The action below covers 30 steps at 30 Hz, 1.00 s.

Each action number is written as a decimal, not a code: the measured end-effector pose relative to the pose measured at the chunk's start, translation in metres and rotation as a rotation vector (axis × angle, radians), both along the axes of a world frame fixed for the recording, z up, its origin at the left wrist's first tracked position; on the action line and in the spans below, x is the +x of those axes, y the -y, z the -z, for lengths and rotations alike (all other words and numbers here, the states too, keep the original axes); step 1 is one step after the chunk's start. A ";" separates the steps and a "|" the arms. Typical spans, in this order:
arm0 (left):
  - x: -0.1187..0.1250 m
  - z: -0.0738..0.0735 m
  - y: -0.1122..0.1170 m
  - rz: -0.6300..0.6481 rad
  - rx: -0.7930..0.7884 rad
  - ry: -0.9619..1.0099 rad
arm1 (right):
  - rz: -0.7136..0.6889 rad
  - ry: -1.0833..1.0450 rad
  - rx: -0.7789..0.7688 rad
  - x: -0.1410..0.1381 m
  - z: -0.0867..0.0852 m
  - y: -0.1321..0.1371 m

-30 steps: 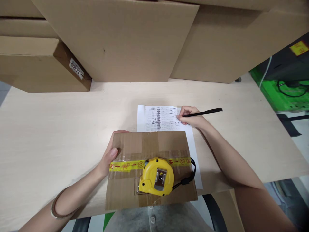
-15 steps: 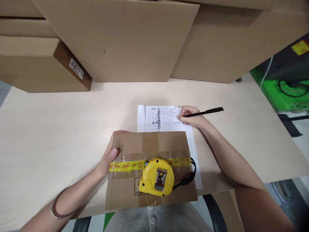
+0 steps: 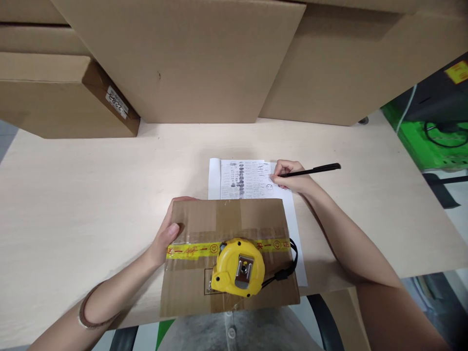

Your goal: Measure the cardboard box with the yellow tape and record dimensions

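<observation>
My left hand (image 3: 168,233) grips the left side of a small taped cardboard box (image 3: 193,217), thumb on top and the other fingers mostly hidden under it. On the box lies a yellow tape measure (image 3: 237,268) with a metal belt clip facing up and a black wrist strap (image 3: 281,274) toward the right. Yellow printed tape crosses the box. In my right hand (image 3: 292,175) a black pen (image 3: 321,168) is held in a writing grip, its tip hidden by the fingers. That hand rests at the right edge of a handwritten sheet (image 3: 250,178), partly covered by the box.
Large cardboard boxes (image 3: 204,63) stand along the back of the pale table (image 3: 73,195). A lower box (image 3: 44,107) with a label on its end is at the back left. To the right, a green crate (image 3: 446,148) holds black cable. Chair arms show below the table's front edge.
Almost nothing differs; the whole view has shifted very slightly. Both hands, the box and the tape measure keep their places.
</observation>
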<state>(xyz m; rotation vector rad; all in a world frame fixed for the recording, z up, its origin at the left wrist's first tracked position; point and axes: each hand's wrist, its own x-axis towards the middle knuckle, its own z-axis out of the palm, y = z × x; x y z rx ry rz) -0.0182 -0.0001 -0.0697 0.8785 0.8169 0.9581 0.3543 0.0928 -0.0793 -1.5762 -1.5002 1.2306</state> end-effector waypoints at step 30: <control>0.004 -0.008 -0.005 -0.012 0.071 -0.111 | -0.157 0.779 0.179 -0.025 -0.040 0.020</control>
